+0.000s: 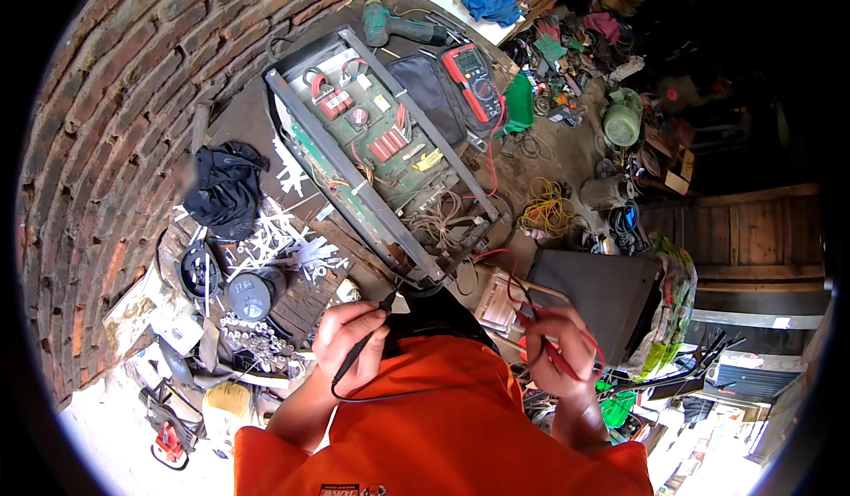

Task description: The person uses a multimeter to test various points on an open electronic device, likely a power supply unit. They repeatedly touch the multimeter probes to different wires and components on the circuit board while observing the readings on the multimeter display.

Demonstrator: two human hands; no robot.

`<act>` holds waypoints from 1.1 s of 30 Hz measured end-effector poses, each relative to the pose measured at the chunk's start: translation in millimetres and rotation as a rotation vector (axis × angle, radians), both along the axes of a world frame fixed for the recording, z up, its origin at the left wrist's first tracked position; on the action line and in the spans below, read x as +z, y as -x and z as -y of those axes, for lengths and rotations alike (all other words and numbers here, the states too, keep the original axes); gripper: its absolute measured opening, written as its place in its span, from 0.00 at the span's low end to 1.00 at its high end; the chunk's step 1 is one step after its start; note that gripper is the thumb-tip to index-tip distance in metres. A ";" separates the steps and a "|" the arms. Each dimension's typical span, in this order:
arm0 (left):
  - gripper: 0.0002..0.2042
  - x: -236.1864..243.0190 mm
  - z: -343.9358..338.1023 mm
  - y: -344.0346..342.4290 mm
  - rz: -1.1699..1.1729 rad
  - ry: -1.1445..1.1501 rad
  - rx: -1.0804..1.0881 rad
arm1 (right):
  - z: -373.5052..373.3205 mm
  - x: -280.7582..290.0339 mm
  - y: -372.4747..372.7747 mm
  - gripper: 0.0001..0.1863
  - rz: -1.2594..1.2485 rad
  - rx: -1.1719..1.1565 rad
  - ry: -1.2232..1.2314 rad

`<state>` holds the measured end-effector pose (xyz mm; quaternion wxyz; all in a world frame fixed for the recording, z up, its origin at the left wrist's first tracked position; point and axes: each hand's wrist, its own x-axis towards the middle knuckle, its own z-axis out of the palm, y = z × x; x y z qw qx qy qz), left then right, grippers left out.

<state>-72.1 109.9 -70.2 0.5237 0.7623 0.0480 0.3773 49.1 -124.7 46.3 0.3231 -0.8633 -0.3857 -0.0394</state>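
Note:
Between the fingers of my left hand (352,341) is a black test probe (387,303), its dark lead looping down across my orange shirt. My right hand (560,347) grips a red test probe (558,359), with red lead trailing around the fingers. Both hands are held in front of my chest, near the close end of an opened metal chassis (403,155). Inside it lies a green circuit board (390,124) with red-wrapped coils, wires and a yellow part. A red multimeter (475,84) with its display lit rests beyond the chassis; a red lead runs from it.
A green cordless drill (398,27) lies at the back of the bench. On the left are a black cloth (227,188), white plastic strips (288,239) and a lidded tub (251,295). Coiled yellow wire (549,206) and a dark flat panel (593,297) are on the right.

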 end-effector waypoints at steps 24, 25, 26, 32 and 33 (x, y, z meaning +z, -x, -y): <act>0.06 -17.8 39.1 23.8 -0.188 0.104 -0.007 | 13.8 -124.8 -292.1 0.09 0.057 -0.371 0.146; 0.06 -16.4 41.2 22.3 -0.199 0.044 0.004 | 7.9 -136.1 -313.8 0.09 0.084 -0.337 0.266; 0.05 -17.1 45.5 22.1 -0.204 0.047 0.019 | -0.6 -145.5 -332.5 0.10 0.109 -0.299 0.383; 0.05 -13.7 77.7 21.4 -0.282 0.014 0.177 | -68.8 -175.8 -398.3 0.13 0.009 -0.068 0.336; 0.06 -12.1 82.6 20.3 -0.305 -0.011 0.212 | -77.3 -174.3 -402.8 0.13 -0.007 -0.036 0.358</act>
